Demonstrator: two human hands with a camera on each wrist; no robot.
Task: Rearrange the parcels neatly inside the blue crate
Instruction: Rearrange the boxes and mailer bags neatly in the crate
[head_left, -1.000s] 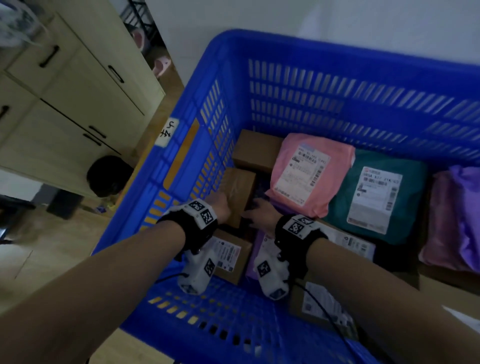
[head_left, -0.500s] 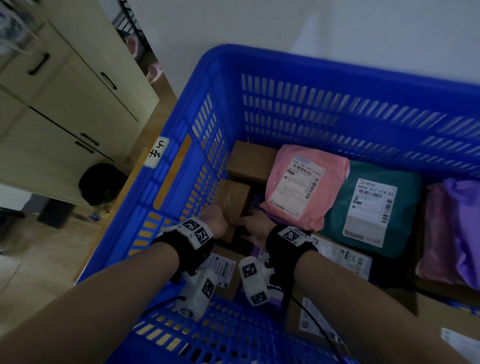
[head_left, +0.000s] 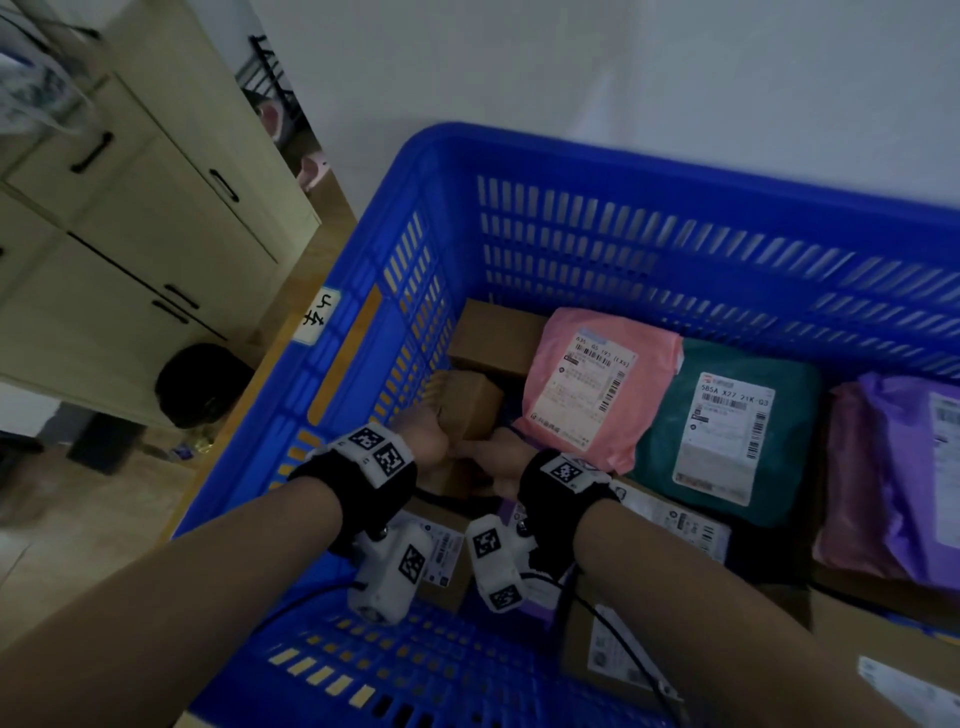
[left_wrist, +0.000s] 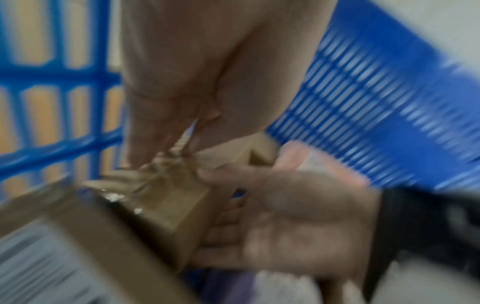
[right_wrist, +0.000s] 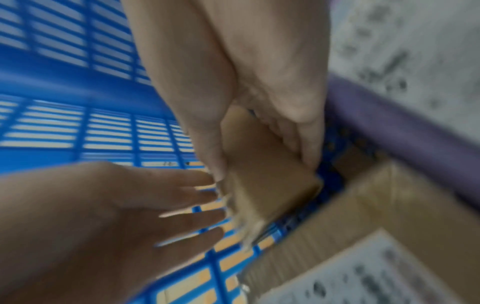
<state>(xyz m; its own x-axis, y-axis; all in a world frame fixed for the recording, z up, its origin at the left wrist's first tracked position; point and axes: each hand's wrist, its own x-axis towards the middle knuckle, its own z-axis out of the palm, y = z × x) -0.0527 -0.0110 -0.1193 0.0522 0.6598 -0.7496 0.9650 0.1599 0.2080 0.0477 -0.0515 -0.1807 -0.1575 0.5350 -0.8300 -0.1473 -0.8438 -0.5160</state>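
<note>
Both hands work a small brown box (head_left: 470, 402) in the blue crate (head_left: 675, 249): right hand (right_wrist: 233, 86) pinching it, left hand (right_wrist: 109, 205) flat-fingered alongside; it should settle square against the left wall.

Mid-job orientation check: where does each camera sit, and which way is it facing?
Head: worn on the head, facing down into the blue crate; both forearms, left hand and right hand show.
Left wrist: looks along the left hand's fingers to the small brown box; right hand opposite.
Right wrist: looks along the right hand gripping that box; the left hand's straight fingers show.
Shared: both wrist views show the box and both hands.
</note>
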